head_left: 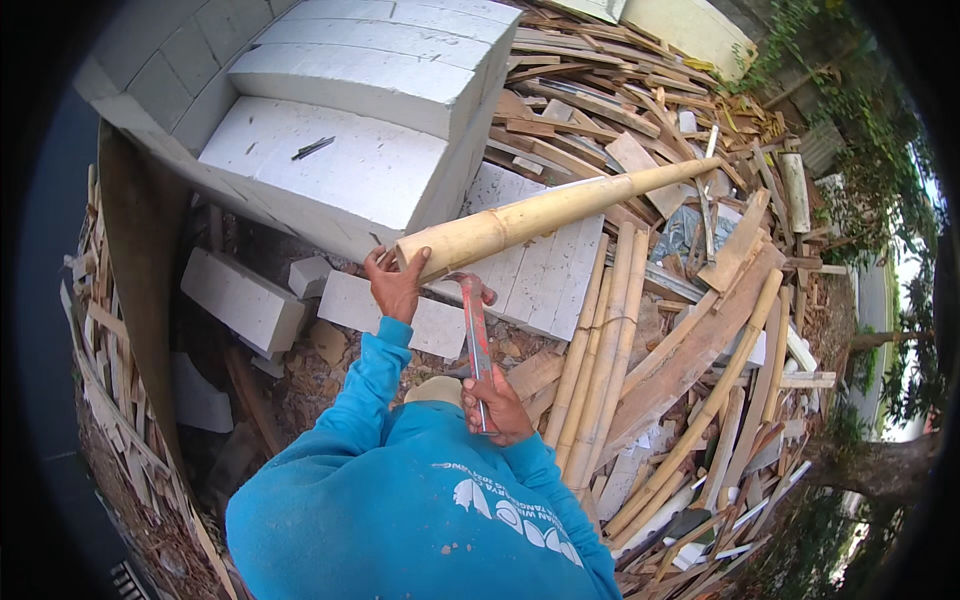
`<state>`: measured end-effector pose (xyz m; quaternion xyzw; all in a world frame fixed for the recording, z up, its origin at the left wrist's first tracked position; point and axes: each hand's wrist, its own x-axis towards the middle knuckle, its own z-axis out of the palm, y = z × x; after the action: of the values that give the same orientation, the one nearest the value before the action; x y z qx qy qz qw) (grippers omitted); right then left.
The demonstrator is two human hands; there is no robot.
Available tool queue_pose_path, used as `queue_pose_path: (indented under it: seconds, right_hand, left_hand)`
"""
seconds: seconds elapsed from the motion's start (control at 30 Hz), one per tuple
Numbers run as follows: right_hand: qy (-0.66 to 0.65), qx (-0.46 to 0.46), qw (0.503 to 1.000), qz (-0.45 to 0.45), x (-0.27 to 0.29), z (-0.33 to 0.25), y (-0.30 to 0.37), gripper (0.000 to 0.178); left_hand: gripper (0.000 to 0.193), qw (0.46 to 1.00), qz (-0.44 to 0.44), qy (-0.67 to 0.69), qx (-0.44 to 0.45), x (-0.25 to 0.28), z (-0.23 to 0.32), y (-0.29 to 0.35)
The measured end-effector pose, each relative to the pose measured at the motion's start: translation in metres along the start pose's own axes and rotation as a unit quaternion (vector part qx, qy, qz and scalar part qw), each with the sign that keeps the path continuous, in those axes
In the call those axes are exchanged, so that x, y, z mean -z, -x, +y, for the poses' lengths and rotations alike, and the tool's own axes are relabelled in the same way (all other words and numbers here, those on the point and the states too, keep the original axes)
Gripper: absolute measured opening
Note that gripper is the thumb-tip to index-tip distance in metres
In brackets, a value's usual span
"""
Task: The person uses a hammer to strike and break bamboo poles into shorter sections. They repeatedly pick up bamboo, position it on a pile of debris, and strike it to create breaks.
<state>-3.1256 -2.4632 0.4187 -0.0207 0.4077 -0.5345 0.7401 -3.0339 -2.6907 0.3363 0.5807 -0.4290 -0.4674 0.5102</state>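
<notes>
A thick yellow bamboo pole (pixel 530 222) slants from near the middle toward the upper right, its near end cut off. My left hand (pixel 397 292) grips that cut end, thumb and fingers around the rim. In my right hand (pixel 500 408) is a claw hammer (pixel 475 325) with a red and metal handle, held upright low on the grip. Its head sits just under the pole, close to my left hand; whether the two touch I cannot tell. White blocks (pixel 430 318) lie on the ground below the pole.
Stacked white blocks (pixel 320 155) rise at the left, with a small dark object (pixel 313 148) on top. Scrap planks (pixel 690 380) cover the right side. Several bamboo poles (pixel 600 345) lie near my right arm. A brown sheet (pixel 140 270) stands at the left.
</notes>
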Motion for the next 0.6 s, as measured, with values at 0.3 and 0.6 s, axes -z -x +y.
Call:
queue_pose_path:
  seconds: [0.3, 0.6]
  right_hand:
    - [-0.014, 0.068, 0.998, 0.001, -0.030, -0.021, 0.072, 0.048]
    - [0.013, 0.040, 0.999, 0.002, -0.031, -0.035, 0.046, 0.045]
  left_hand:
    - [0.074, 0.991, -0.059, -0.038, -0.110, -0.012, 0.112, 0.054]
    - [0.061, 0.988, -0.002, -0.088, -0.129, -0.018, 0.110, 0.029]
